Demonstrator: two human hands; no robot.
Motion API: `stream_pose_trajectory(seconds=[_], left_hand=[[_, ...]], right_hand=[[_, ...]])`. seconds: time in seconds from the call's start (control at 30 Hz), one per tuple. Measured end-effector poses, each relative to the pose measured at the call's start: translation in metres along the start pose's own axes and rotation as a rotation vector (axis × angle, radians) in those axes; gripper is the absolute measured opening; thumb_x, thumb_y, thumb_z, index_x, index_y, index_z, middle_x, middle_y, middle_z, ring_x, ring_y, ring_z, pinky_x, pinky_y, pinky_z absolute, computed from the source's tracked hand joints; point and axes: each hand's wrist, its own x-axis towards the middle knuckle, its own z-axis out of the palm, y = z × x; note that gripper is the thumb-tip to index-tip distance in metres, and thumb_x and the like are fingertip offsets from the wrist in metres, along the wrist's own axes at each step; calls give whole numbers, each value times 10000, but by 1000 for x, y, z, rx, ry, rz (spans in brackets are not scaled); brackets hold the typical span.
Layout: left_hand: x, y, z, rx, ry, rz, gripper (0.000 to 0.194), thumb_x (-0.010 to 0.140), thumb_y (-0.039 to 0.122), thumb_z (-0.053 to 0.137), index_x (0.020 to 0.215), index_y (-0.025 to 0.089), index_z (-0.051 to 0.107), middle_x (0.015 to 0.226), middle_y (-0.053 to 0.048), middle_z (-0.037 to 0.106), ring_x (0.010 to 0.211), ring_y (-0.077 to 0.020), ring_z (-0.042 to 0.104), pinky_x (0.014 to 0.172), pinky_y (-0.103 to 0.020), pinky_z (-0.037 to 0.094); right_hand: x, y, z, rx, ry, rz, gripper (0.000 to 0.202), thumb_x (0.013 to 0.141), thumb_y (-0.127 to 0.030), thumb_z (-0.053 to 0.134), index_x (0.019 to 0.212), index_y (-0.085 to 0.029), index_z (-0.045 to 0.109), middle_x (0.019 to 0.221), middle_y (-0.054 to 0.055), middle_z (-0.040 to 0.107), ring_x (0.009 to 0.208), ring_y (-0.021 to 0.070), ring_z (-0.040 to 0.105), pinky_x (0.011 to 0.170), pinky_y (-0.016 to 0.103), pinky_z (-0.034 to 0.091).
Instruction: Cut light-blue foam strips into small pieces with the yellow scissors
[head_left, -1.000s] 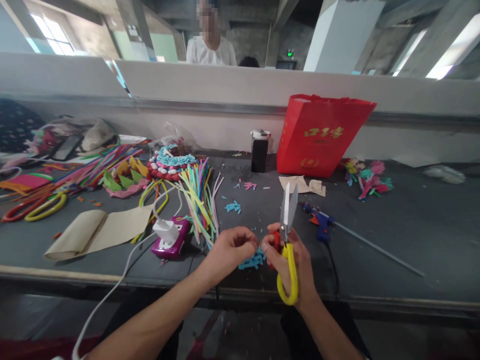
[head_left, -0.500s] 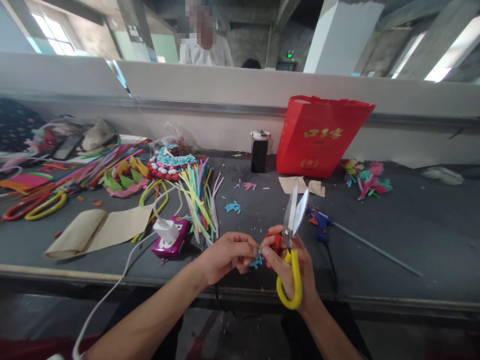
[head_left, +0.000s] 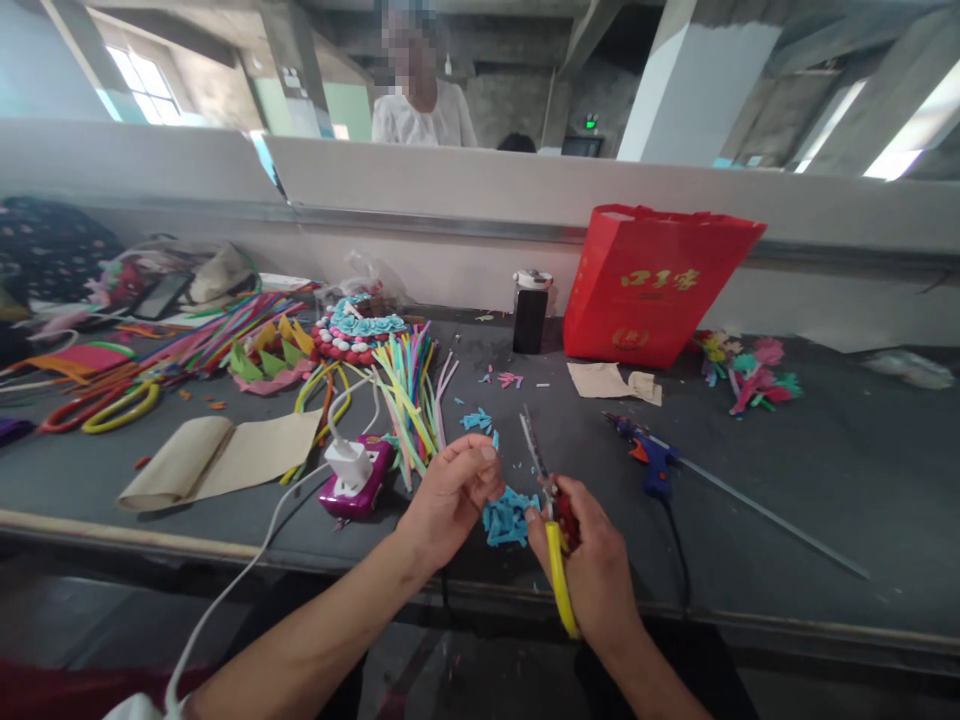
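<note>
Toward the back of the dark table (head_left: 825,450), a red bag (head_left: 652,290) stands upright, contents hidden; a black rectangular object (head_left: 530,325) partly covers the white-lidded bottle (head_left: 533,279) — its inside can't be seen. The right hand (head_left: 596,550) wraps its fingers around the scissors (head_left: 556,560), above the table's near edge. The left hand (head_left: 456,492) curls its fingers beside heaped blue pieces (head_left: 508,520) — whether they pinch anything, I can't tell.
</note>
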Motion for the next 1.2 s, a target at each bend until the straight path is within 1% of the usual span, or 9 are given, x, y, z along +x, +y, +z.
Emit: stream_pose_trajectory(seconds=[0.17, 0.3, 0.43, 0.6, 0.77, 0.9, 1.03, 1.2], left_hand=[[-6, 0, 7, -51, 69, 26, 203, 727, 218, 722, 677, 161, 533, 544, 72, 422, 499, -55, 409, 533, -190, 397], [-9, -1, 9, -57, 92, 33, 220, 725, 249, 733, 687, 160, 535, 559, 67, 448, 519, -60, 451, 543, -191, 406], [-9, -3, 8, -80, 96, 51, 206, 744, 252, 718, 693, 161, 541, 563, 64, 463, 519, -62, 455, 540, -192, 398], [-8, -4, 6, -96, 98, 69, 163, 758, 236, 709, 724, 160, 569, 569, 60, 489, 527, -66, 471, 545, -197, 400], [-9, -5, 9, -90, 107, 62, 146, 757, 226, 710, 740, 159, 582, 564, 57, 497, 524, -66, 467, 538, -195, 400], [-9, -6, 11, -62, 122, 83, 127, 764, 214, 704, 746, 158, 592, 568, 53, 507, 528, -67, 464, 537, -195, 401], [-9, -9, 14, -46, 103, 96, 118, 780, 211, 692, 742, 157, 594, 570, 50, 506, 533, -69, 464, 541, -197, 399], [-11, -13, 20, -54, 80, 103, 140, 799, 221, 675, 722, 155, 580, 580, 46, 498, 546, -73, 468, 552, -203, 405]], right_hand=[[-5, -2, 6, -113, -64, -39, 323, 801, -251, 586, 1123, -222, 584, 891, 37, 641, 798, 205, 628, 695, 310, 503], [-7, -3, 9, -176, -71, -49, 349, 776, -237, 579, 1124, -221, 593, 880, 36, 649, 809, 214, 631, 691, 313, 503], [-8, -3, 11, -194, -71, -62, 334, 791, -214, 564, 1125, -219, 583, 893, 41, 661, 843, 220, 631, 708, 309, 495], [-10, -3, 12, -212, -80, -77, 290, 826, -210, 542, 1112, -215, 589, 884, 41, 667, 831, 219, 635, 700, 302, 477], [-11, -3, 10, -193, -94, -46, 273, 838, -211, 528, 1098, -211, 610, 863, 35, 670, 808, 216, 637, 704, 305, 464], [-12, -2, 7, -181, -115, -12, 278, 832, -210, 539, 1100, -222, 613, 860, 27, 672, 805, 215, 638, 701, 300, 458], [-13, -1, 3, -195, -104, -20, 288, 819, -198, 545, 1097, -221, 619, 826, 21, 662, 774, 208, 635, 679, 289, 454], [-16, 2, -1, -210, -42, -71, 301, 807, -184, 531, 1092, -204, 626, 808, 27, 669, 739, 201, 633, 649, 279, 457]])
